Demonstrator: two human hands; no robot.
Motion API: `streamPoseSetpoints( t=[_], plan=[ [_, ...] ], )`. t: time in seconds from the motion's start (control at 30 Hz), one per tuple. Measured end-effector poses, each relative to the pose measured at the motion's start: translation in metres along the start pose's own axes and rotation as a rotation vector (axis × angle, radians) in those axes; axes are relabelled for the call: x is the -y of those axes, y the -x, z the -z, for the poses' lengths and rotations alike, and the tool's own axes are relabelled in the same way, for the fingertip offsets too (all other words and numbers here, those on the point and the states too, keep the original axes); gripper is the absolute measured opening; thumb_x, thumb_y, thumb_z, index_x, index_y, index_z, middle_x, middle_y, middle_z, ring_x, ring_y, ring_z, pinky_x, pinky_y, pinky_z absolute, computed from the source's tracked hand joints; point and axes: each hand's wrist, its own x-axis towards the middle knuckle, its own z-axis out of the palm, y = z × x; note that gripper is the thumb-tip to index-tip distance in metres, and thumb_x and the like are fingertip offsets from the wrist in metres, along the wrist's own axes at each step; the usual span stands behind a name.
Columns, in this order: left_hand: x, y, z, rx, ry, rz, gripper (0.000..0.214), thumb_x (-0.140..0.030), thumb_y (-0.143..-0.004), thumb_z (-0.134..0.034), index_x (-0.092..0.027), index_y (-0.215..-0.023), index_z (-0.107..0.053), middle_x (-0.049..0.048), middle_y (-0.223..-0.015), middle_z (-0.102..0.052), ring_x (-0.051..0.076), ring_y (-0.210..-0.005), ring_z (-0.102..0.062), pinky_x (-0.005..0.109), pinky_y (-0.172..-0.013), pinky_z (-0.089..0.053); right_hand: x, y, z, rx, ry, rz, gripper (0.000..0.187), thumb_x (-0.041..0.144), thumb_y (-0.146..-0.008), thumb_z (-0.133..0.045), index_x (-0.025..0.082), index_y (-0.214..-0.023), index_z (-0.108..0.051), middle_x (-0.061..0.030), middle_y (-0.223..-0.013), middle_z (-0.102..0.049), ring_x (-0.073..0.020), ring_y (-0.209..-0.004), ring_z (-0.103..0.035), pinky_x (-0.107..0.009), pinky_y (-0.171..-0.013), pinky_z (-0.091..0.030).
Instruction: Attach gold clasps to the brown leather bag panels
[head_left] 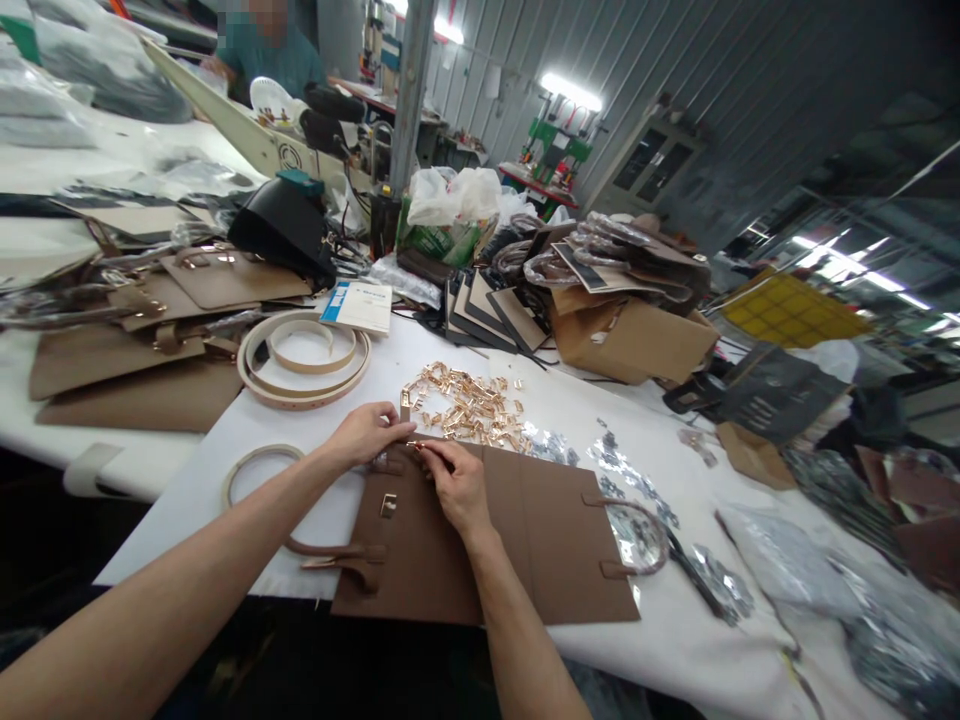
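A brown leather bag panel (517,540) lies flat in front of me, with a looped handle (660,545) on the right and another handle (330,548) on the left. At its far left corner my left hand (367,436) is closed on a short brown strap (405,412); the fingers partly hide the grip. Close beside it, my right hand (459,488) pinches a small gold metal fitting (417,445) over the panel's top edge. A metal clasp (388,505) is set in the panel near the left handle.
Beyond the panel lie loose gold fittings (469,400) and silver metal pieces (630,475). Coiled strips (304,385) and brown bags (142,390) are on the left. A cardboard box (637,340) stands at the back. A person (274,60) is at the far left.
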Motion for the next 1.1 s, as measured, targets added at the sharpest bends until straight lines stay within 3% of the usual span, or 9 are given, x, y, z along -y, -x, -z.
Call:
streamPoseSetpoints(
  t=[0.3,0.5,0.73,0.87,1.1],
  plan=[
    [0.002,0.001,-0.002,-0.021,0.046,0.0,0.045,-0.067,-0.078,-0.065,-0.022,-0.075,-0.06,-0.0017,-0.061,-0.063,0.014,-0.055,-0.049,0.027,-0.055,-0.033,0.001,-0.004,-0.007,0.003,0.133,0.147,0.019,0.023,-0.101,-0.061,0.023,-0.104,-0.079,-0.005,-0.099,-0.078,-0.0192,-0.093,-0.072,-0.03,-0.088,-0.055],
    [-0.003,0.002,0.003,-0.019,-0.039,-0.055,0.039,-0.059,-0.079,-0.066,-0.022,-0.071,-0.063,-0.0028,-0.059,-0.06,0.016,-0.064,-0.053,0.029,-0.064,-0.035,0.0,0.001,-0.01,0.09,0.296,0.192,0.024,0.022,-0.104,-0.053,0.02,-0.11,-0.076,-0.0093,-0.103,-0.075,-0.0201,-0.096,-0.07,-0.029,-0.09,-0.055],
    [-0.002,0.001,0.006,-0.007,-0.069,-0.054,0.04,-0.06,-0.079,-0.068,-0.022,-0.07,-0.065,-0.0017,-0.06,-0.063,0.018,-0.066,-0.057,0.029,-0.065,-0.038,0.007,0.0,-0.013,0.196,0.541,0.203,0.027,0.021,-0.106,-0.048,0.02,-0.112,-0.074,-0.0096,-0.102,-0.073,-0.0204,-0.094,-0.068,-0.028,-0.087,-0.053],
    [-0.005,0.002,0.005,-0.008,-0.063,-0.027,0.038,-0.058,-0.078,-0.068,-0.021,-0.071,-0.066,-0.0009,-0.063,-0.067,0.018,-0.068,-0.06,0.029,-0.066,-0.04,0.016,-0.004,-0.018,0.27,0.755,0.211,0.028,0.02,-0.106,-0.046,0.018,-0.104,-0.073,-0.0097,-0.096,-0.071,-0.0208,-0.087,-0.067,-0.028,-0.08,-0.052],
    [-0.007,0.002,0.006,0.006,-0.093,-0.008,0.036,-0.057,-0.08,-0.066,-0.022,-0.073,-0.066,-0.0015,-0.063,-0.067,0.017,-0.064,-0.058,0.029,-0.064,-0.04,0.03,-0.004,-0.035,0.353,0.973,0.202,0.024,0.004,-0.094,-0.049,0.011,-0.105,-0.07,-0.0138,-0.097,-0.069,-0.0238,-0.083,-0.065,-0.031,-0.074,-0.054]
  ],
)
